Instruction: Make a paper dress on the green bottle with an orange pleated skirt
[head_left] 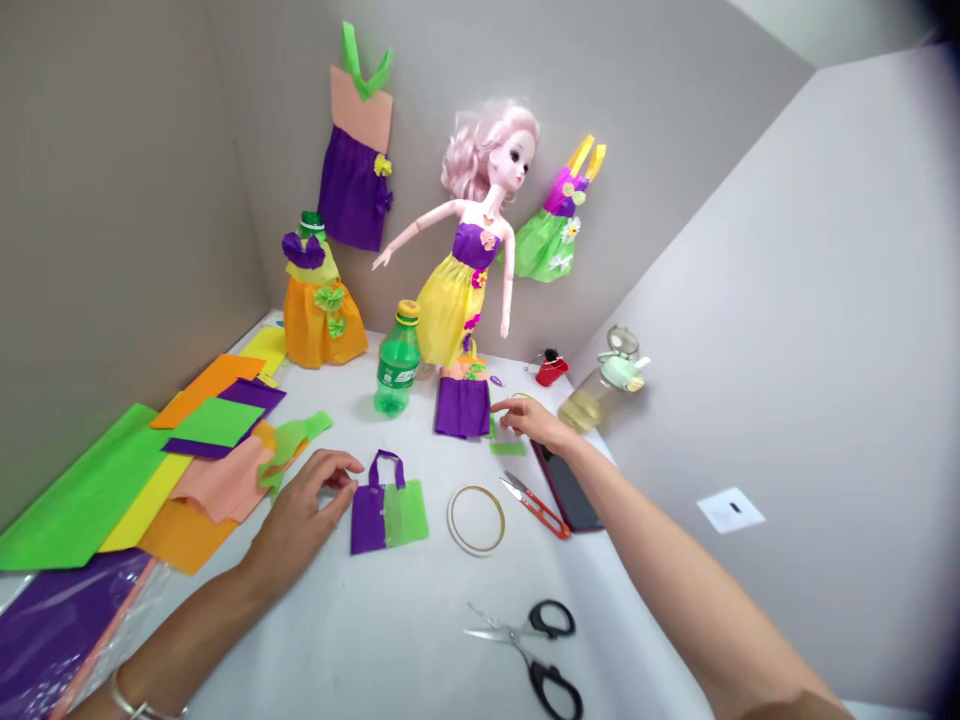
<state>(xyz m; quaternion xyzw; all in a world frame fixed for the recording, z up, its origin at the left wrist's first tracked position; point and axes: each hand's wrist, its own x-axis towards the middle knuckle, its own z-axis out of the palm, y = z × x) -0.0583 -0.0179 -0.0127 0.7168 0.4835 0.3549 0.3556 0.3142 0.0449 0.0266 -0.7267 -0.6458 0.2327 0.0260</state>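
My left hand (311,505) rests on the white table with its fingers loosely curved and apart, holding nothing. Its fingertips are just beside a small piece of doll clothing (369,520), purple on the left and light green on the right, with a purple loop strap at its top. Further back, my right hand (532,422) reaches out with its index finger stretched and the others bent. Beneath it lie small green fabric strips (508,449). The index fingertip is close to the right edge of a small purple doll skirt (463,408); whether it touches is unclear.
Coloured fabric sheets (75,490) cover the left side. A doll (476,240), a green bottle (396,370) and a dressed bottle (322,310) stand behind. Black scissors (517,640), a bangle (476,520), orange thread snips (536,505), a phone (574,490) and a clear jug (600,395) are nearby.
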